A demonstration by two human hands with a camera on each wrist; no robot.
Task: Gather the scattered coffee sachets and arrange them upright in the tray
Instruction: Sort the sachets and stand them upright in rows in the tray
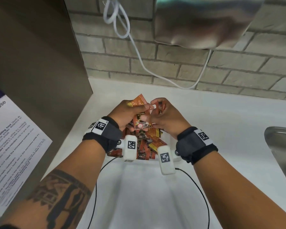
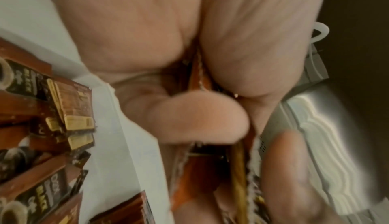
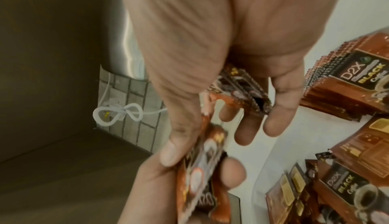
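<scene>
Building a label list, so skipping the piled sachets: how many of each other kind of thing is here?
Hands: 2 (left hand, right hand)
Wrist straps: 2
White wrist cameras: 2
Tray: 1
White cable: 1
Steel sink: 1
Steel wall unit: 1
Printed notice: 1
Total: 11
Sachets: too piled to count

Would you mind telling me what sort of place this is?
Probably a shared office or staff kitchenette: a white counter against a brick-tiled wall, a steel sink at the right, and a printed notice that seems to give appliance rules on a cabinet side.
</scene>
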